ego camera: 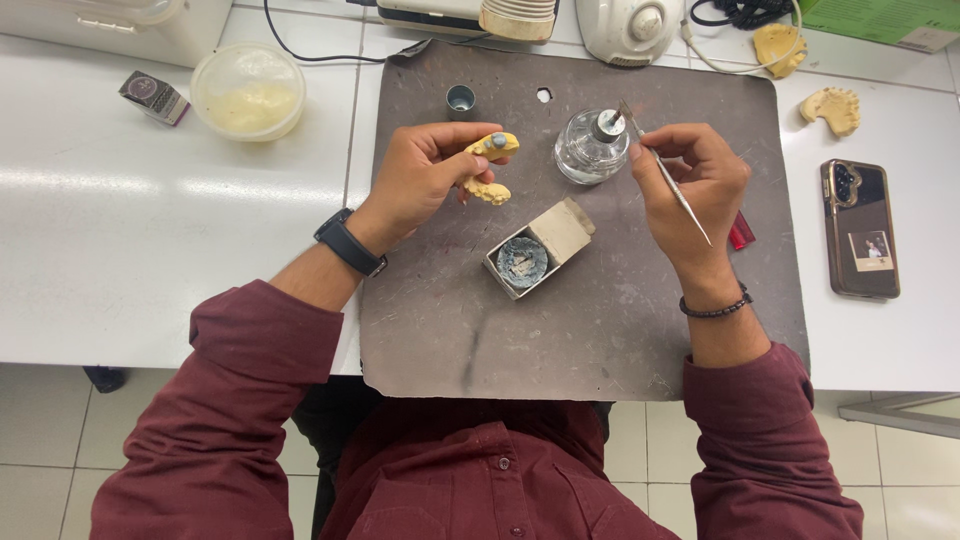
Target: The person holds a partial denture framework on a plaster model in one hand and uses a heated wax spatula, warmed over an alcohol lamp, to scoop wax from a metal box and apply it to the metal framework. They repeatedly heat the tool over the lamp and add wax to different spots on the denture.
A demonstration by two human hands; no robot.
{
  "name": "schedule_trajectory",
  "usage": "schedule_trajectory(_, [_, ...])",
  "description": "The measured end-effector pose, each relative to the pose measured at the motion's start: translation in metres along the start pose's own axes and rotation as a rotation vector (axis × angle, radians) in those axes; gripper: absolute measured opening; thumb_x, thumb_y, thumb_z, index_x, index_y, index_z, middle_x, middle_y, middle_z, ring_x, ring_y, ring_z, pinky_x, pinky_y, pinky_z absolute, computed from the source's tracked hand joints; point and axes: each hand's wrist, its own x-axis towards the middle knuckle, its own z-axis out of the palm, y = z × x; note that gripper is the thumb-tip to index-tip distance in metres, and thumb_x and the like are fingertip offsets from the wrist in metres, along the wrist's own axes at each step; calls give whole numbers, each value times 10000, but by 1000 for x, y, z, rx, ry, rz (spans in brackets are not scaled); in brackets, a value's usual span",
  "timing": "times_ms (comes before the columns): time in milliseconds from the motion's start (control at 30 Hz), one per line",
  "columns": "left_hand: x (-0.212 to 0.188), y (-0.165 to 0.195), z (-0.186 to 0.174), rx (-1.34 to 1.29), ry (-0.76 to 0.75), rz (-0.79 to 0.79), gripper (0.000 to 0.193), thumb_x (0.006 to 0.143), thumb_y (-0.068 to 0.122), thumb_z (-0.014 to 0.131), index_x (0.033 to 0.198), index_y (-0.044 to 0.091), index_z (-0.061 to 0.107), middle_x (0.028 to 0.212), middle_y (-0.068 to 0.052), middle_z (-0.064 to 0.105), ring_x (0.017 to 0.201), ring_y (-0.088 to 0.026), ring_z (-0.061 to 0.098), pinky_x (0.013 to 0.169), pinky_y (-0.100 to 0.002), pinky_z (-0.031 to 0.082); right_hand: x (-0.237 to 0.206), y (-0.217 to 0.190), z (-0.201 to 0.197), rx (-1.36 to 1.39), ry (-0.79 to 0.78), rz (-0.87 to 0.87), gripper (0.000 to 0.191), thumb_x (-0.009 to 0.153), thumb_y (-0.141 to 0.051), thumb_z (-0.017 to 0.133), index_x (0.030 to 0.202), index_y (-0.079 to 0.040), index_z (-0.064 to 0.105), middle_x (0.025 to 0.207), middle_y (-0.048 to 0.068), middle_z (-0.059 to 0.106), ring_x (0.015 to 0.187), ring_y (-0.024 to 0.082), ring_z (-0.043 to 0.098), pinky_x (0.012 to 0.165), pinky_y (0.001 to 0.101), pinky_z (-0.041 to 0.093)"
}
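The yellow dental cast [489, 165] sits pinched in the left hand [425, 175], tilted up so its grey-waxed tooth faces the person. The right hand [695, 185] grips a thin metal instrument [665, 172] like a pen, its tip held at the glass spirit lamp [592, 148], seemingly for warming; a wax tin [522, 262] lies near, between the hands.

I log: mat [600, 340] on bench [150, 250]; box [538, 248] mid-mat, burner [592, 148] behind it, phone [860, 228] right, tub [247, 90] left.
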Motion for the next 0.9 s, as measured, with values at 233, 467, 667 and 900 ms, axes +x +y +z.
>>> schedule_trajectory(233, [0, 1, 1, 17, 4, 8, 364, 959, 33, 628, 1320, 18, 664, 1112, -112, 789, 888, -83, 751, 624, -188, 580, 0, -4, -1, 82, -48, 18, 112, 1025, -6, 785, 1076, 1, 687, 998, 99, 741, 909, 138, 737, 776, 234, 620])
schedule_trajectory(467, [-2, 1, 1, -28, 20, -9, 359, 956, 27, 629, 1312, 14, 677, 1118, -113, 786, 884, -81, 734, 624, -188, 567, -3, -35, -5, 191, -659, 11, 103, 850, -69, 820, 917, -60, 742, 830, 32, 761, 738, 91, 726, 673, 216, 566])
schedule_trajectory(667, [1, 0, -1, -17, 13, -11, 354, 962, 28, 625, 1313, 19, 672, 1117, -106, 787, 890, -79, 739, 634, -186, 575, 0, -50, 2, 90, -711, -128, 163, 777, -83, 849, 752, -73, 688, 754, 15, 721, 703, 135, 698, 735, 294, 512])
schedule_trajectory(900, [1, -1, 0, -23, 15, -15, 361, 952, 19, 629, 1311, 18, 676, 1118, -107, 784, 892, -81, 738, 629, -186, 564, -6, -51, 8, 14, -693, -271, 179, 720, -38, 821, 685, -95, 654, 749, 8, 740, 972, 229, 775, 1110, 523, 445])
